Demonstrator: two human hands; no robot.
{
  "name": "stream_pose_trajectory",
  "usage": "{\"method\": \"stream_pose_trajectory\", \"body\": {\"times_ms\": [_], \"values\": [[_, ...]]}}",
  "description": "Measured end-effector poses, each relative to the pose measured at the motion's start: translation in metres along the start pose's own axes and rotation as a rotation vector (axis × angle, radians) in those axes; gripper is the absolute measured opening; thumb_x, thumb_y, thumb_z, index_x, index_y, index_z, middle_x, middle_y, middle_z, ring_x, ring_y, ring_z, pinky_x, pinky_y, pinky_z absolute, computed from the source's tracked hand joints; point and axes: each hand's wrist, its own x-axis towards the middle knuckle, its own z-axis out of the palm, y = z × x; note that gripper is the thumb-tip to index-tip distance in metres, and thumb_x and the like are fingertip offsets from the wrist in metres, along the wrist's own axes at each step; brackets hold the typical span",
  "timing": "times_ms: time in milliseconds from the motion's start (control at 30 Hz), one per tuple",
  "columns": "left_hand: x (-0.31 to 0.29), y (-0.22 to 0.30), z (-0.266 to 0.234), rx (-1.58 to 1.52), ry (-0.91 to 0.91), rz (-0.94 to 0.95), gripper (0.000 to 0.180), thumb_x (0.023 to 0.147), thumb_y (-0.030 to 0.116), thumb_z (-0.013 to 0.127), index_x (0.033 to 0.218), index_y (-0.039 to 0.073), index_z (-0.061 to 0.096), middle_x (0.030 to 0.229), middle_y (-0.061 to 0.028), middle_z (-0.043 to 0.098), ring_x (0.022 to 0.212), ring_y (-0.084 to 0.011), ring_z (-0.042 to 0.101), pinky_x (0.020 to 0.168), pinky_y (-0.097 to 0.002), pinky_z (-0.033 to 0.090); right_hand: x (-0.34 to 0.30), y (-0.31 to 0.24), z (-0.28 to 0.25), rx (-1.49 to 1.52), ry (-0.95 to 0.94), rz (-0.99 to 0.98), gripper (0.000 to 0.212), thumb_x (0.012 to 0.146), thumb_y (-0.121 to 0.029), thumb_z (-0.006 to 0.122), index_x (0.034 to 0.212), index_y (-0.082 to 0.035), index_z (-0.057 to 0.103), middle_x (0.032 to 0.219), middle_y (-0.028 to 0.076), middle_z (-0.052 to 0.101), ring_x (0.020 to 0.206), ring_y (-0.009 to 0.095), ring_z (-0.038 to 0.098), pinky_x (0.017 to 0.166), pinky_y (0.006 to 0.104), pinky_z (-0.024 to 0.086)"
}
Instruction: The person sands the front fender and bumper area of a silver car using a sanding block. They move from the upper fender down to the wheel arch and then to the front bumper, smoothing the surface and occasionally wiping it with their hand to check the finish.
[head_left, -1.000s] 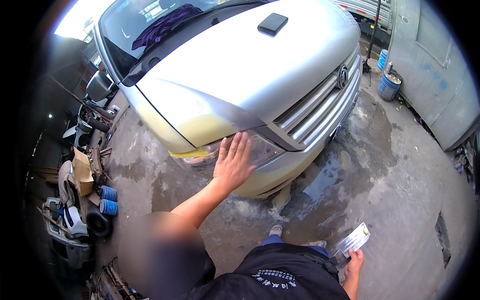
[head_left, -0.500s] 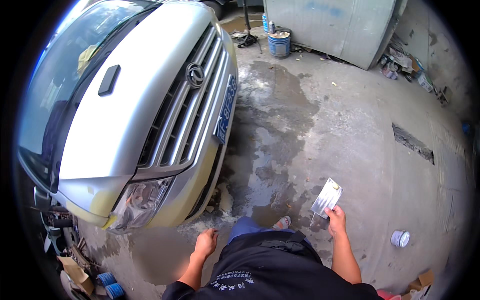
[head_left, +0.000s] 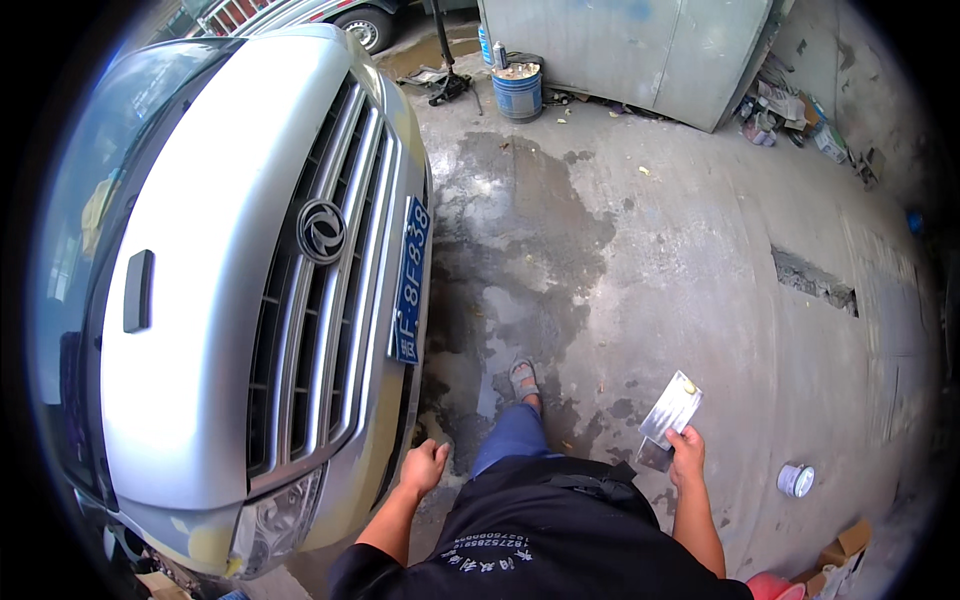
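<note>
My right hand (head_left: 686,455) grips a flat, pale rectangular plate (head_left: 672,407) by its near end, thumb on top. A small yellowish dab sits near the plate's far corner. From under the plate, beside the fingers, a darker flat piece (head_left: 654,456) sticks out; its kind is unclear. To the left, my left hand (head_left: 425,466) hangs with its fingers curled in and nothing visible in it. It is nearest the front bumper of a silver van (head_left: 190,300), apart from it. Yellowish patches show on the van around the headlight (head_left: 275,520) and bumper.
Wet stains mark the concrete floor (head_left: 690,290), which has a broken rectangular hole (head_left: 815,283) at right. A small tin (head_left: 796,480) stands right of me. Farther off are a blue bucket (head_left: 518,95), a floor jack (head_left: 447,85) and a large grey metal panel (head_left: 610,50).
I have stepped forward along the van's front, one sandalled foot now ahead. The van shifts left and nearer in view. The plate stays in my right hand; my left hand has swung slightly forward.
</note>
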Motion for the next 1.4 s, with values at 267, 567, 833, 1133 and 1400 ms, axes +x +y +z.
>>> {"method": "stream_pose_trajectory", "body": {"times_ms": [267, 567, 833, 1133, 1400], "values": [[0.177, 0.147, -0.105, -1.286, -0.33, 0.146, 0.064, 0.101, 0.052, 0.042, 0.138, 0.001, 0.048, 0.132, -0.0171, 0.059, 0.12, -0.0303, 0.058, 0.099, -0.0446, 0.046, 0.082, -0.086, 0.054, 0.079, 0.098, -0.054, 0.013, 0.089, 0.0, 0.064, 0.102, 0.001, 0.063, 0.099, 0.006, 0.068, 0.091, 0.013, 0.061, 0.085, 0.0291, 0.046], [0.256, 0.301, -0.214, -2.146, -0.637, 0.564, 0.096, 0.09, 0.069, 0.05, 0.151, -0.002, 0.029, 0.16, -0.0251, 0.019, 0.149, -0.0382, 0.017, 0.122, -0.0497, 0.017, 0.166, -0.132, 0.099, 0.067, 0.115, 0.004, 0.01, 0.091, -0.001, 0.063, 0.101, 0.0, 0.063, 0.099, 0.007, 0.068, 0.09, 0.014, 0.062, 0.084, 0.03, 0.047], [0.34, 0.365, -0.219, -2.16, -0.47, 0.502, 0.094, 0.091, 0.068, 0.05, 0.149, -0.002, 0.031, 0.158, -0.0252, 0.024, 0.148, -0.0399, 0.021, 0.121, -0.0516, 0.02, 0.307, -0.171, 0.111, 0.009, 0.045, 0.042, 0.009, 0.091, -0.003, 0.063, 0.099, 0.0, 0.064, 0.098, 0.006, 0.068, 0.091, 0.014, 0.061, 0.084, 0.0303, 0.046], [0.406, 0.362, -0.1, -0.333, -0.268, 0.121, 0.078, 0.101, 0.06, 0.034, 0.155, 0.004, 0.023, 0.162, -0.0218, 0.017, 0.152, -0.0313, 0.011, 0.122, -0.0412, 0.009, 0.462, -0.286, 0.119, -0.061, -0.019, -0.031, 0.01, 0.092, -0.006, 0.063, 0.101, -0.002, 0.063, 0.097, 0.004, 0.067, 0.087, 0.013, 0.06, 0.082, 0.0294, 0.046], [0.441, 0.331, -0.061, -0.477, -0.616, -0.044, 0.068, 0.1, 0.041, 0.046, 0.155, 0.005, 0.026, 0.163, -0.0228, 0.009, 0.153, -0.0314, 0.002, 0.122, -0.0383, 0.008, 0.521, -0.308, 0.147, -0.102, -0.024, -0.008, 0.014, 0.093, -0.006, 0.062, 0.105, -0.001, 0.064, 0.1, 0.005, 0.068, 0.09, 0.014, 0.062, 0.084, 0.0304, 0.047]]}}
